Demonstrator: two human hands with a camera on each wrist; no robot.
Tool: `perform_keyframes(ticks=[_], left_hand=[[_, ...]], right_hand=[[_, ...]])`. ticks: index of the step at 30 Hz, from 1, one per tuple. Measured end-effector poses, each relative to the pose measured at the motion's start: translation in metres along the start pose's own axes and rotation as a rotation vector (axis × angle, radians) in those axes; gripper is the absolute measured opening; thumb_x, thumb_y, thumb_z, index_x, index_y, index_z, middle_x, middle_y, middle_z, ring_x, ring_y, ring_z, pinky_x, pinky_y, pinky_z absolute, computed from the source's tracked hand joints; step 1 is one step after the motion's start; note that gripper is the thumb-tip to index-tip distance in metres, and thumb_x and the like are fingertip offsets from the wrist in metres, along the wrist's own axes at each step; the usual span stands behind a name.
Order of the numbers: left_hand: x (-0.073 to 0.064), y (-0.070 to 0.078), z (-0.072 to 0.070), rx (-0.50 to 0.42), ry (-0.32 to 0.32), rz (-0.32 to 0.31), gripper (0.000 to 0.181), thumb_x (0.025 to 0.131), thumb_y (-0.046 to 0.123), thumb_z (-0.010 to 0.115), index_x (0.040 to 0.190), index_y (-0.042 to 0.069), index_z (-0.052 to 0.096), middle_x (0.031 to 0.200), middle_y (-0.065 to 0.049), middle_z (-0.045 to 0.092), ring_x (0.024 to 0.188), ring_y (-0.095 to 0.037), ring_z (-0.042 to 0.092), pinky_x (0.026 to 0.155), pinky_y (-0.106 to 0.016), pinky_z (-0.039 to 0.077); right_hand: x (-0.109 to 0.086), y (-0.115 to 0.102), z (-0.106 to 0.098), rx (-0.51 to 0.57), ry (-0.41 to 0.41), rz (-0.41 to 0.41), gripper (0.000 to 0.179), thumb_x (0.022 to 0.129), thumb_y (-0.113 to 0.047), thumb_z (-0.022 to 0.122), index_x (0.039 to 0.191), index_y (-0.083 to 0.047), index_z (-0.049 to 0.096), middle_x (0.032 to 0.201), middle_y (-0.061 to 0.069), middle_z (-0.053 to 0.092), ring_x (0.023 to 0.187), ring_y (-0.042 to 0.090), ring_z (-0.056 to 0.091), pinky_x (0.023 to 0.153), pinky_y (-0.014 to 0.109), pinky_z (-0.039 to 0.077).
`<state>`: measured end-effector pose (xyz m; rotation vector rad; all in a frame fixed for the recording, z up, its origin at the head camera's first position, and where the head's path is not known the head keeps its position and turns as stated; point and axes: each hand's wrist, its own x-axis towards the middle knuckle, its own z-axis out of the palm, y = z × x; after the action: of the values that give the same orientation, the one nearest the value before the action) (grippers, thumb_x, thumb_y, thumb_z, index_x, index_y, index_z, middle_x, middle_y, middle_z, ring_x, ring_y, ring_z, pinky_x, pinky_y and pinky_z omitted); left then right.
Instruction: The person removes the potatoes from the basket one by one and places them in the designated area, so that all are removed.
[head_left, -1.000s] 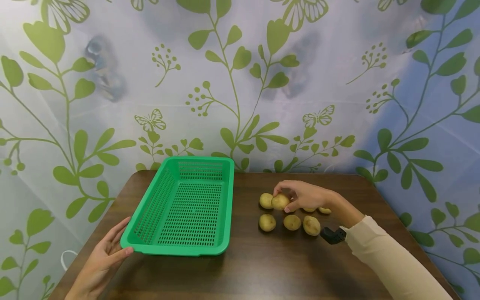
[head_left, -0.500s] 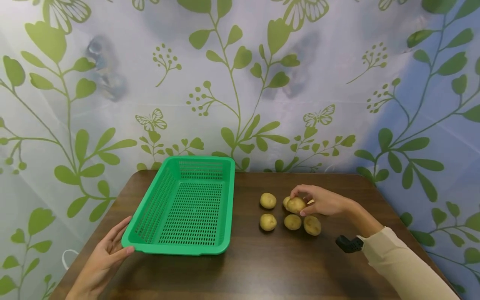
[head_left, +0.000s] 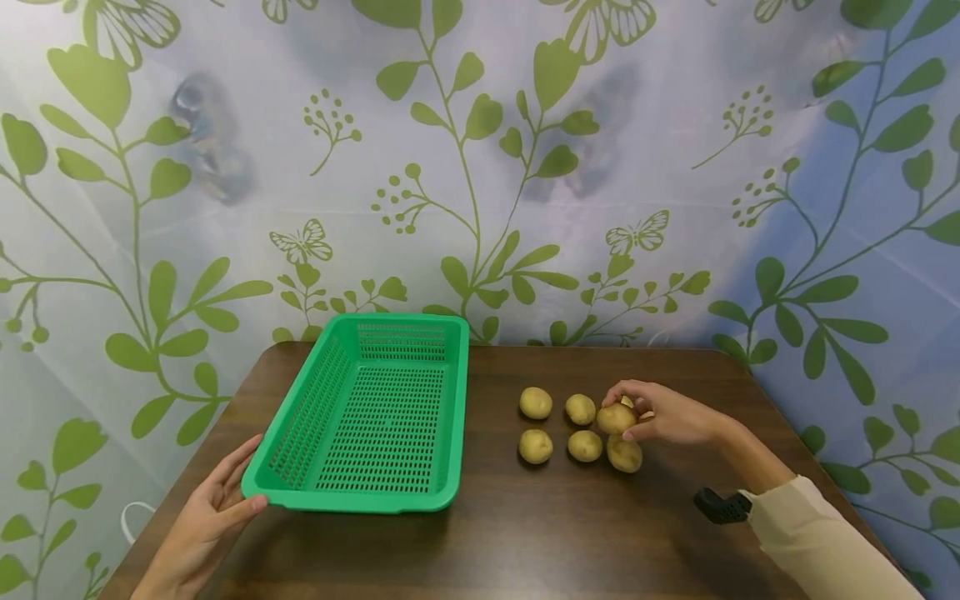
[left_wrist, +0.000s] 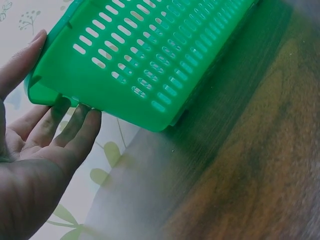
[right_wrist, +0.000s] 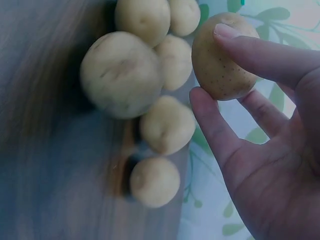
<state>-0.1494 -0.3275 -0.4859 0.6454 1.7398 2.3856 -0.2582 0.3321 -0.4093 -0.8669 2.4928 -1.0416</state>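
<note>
A green plastic basket (head_left: 352, 500) with slotted walls sits on the left half of the table, its inside bare. My left hand (head_left: 206, 512) holds its near left corner, the thumb on the rim (left_wrist: 47, 55) and the other fingers (left_wrist: 82, 125) curled under the lip. Between the thumb and fingers of my right hand (head_left: 663, 414) is a potato (right_wrist: 220, 60), raised above the others. Below it lie several potatoes in two rows, among them a front left one (head_left: 536, 447), a back left one (head_left: 536, 402) and a front right one (head_left: 624, 456). My right hand partly hides the back right end.
The dark wooden table (head_left: 510, 533) carries basket and potatoes, with a strip of tabletop between them. A leaf-patterned curtain (head_left: 525, 167) hangs right behind the far edge. A black device (head_left: 722, 506) sits at my right wrist.
My right hand has moved right with the potato, from over the back left potato to over the right end of the rows. My left hand and the basket stay put.
</note>
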Motion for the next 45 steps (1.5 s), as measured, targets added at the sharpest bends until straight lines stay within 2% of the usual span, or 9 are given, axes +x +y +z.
perform_keyframes(ticks=[4,8,12,17,21,27,29,36,45], left_hand=[[0.000,0.000,0.000,-0.010,-0.010,0.012,0.074,0.101,-0.021,0.040,0.166,0.006,0.015,0.161,0.002,0.039,0.137,-0.018,0.051,0.105,-0.031,0.048],[0.000,0.001,0.000,-0.011,-0.003,0.010,0.075,0.101,-0.022,0.040,0.165,0.006,0.015,0.161,0.001,0.040,0.136,-0.017,0.052,0.105,-0.031,0.048],[0.000,0.002,0.000,-0.010,-0.001,0.006,0.074,0.101,-0.022,0.039,0.166,0.007,0.015,0.162,0.002,0.039,0.138,-0.017,0.050,0.106,-0.031,0.047],[-0.002,0.002,0.000,-0.040,-0.017,0.007,0.075,0.101,-0.022,0.038,0.166,0.008,0.013,0.163,0.003,0.037,0.140,-0.016,0.047,0.107,-0.031,0.046],[-0.002,0.001,0.000,-0.046,-0.018,0.006,0.076,0.101,-0.023,0.038,0.166,0.007,0.013,0.163,0.003,0.037,0.141,-0.016,0.047,0.107,-0.031,0.045],[-0.001,0.000,0.001,-0.044,-0.017,0.008,0.075,0.101,-0.022,0.038,0.166,0.008,0.014,0.162,0.002,0.038,0.139,-0.017,0.048,0.107,-0.031,0.046],[0.000,-0.001,0.002,-0.046,-0.023,0.008,0.075,0.101,-0.022,0.038,0.166,0.008,0.014,0.162,0.003,0.038,0.139,-0.017,0.048,0.107,-0.031,0.046],[0.003,-0.003,0.002,-0.050,-0.001,0.010,0.074,0.101,-0.022,0.038,0.165,0.007,0.015,0.162,0.000,0.039,0.138,-0.017,0.049,0.106,-0.031,0.046],[0.001,-0.001,0.001,-0.045,-0.008,0.008,0.074,0.102,-0.022,0.038,0.165,0.008,0.016,0.162,0.003,0.038,0.139,-0.017,0.049,0.107,-0.031,0.046]], right_hand=[[-0.011,0.008,0.000,0.006,0.026,0.022,0.039,0.094,-0.011,0.078,0.128,-0.009,0.057,0.136,0.015,0.053,0.116,0.039,0.058,0.092,0.053,0.052],[-0.022,0.018,-0.001,0.050,0.033,0.051,0.041,0.094,-0.010,0.078,0.129,-0.007,0.056,0.135,0.018,0.051,0.111,0.035,0.061,0.088,0.044,0.056],[-0.032,0.027,-0.001,0.091,0.051,0.043,0.041,0.094,-0.006,0.077,0.129,-0.005,0.055,0.134,0.023,0.050,0.103,0.033,0.064,0.081,0.036,0.058],[-0.043,0.036,-0.001,0.079,0.093,0.023,0.040,0.094,-0.006,0.077,0.127,-0.002,0.055,0.138,0.029,0.048,0.107,0.032,0.064,0.081,0.037,0.058],[-0.052,0.044,0.000,0.057,0.119,0.031,0.041,0.092,-0.008,0.079,0.126,-0.003,0.056,0.136,0.027,0.051,0.113,0.028,0.060,0.078,0.036,0.058],[-0.059,0.058,0.008,0.114,0.110,0.042,0.041,0.091,-0.002,0.078,0.124,-0.003,0.053,0.130,0.025,0.049,0.091,0.024,0.060,0.066,0.032,0.055],[-0.060,0.062,0.012,0.112,0.122,0.029,0.041,0.090,0.000,0.079,0.121,-0.002,0.053,0.127,0.023,0.049,0.091,0.022,0.058,0.066,0.030,0.053],[-0.062,0.065,0.017,0.004,0.188,-0.026,0.045,0.083,-0.001,0.085,0.114,-0.003,0.053,0.114,0.014,0.050,0.098,0.018,0.050,0.069,0.030,0.046],[-0.070,0.061,0.017,0.043,0.158,0.083,0.042,0.087,-0.011,0.085,0.112,-0.003,0.053,0.108,0.013,0.050,0.082,0.021,0.052,0.064,0.030,0.045]])
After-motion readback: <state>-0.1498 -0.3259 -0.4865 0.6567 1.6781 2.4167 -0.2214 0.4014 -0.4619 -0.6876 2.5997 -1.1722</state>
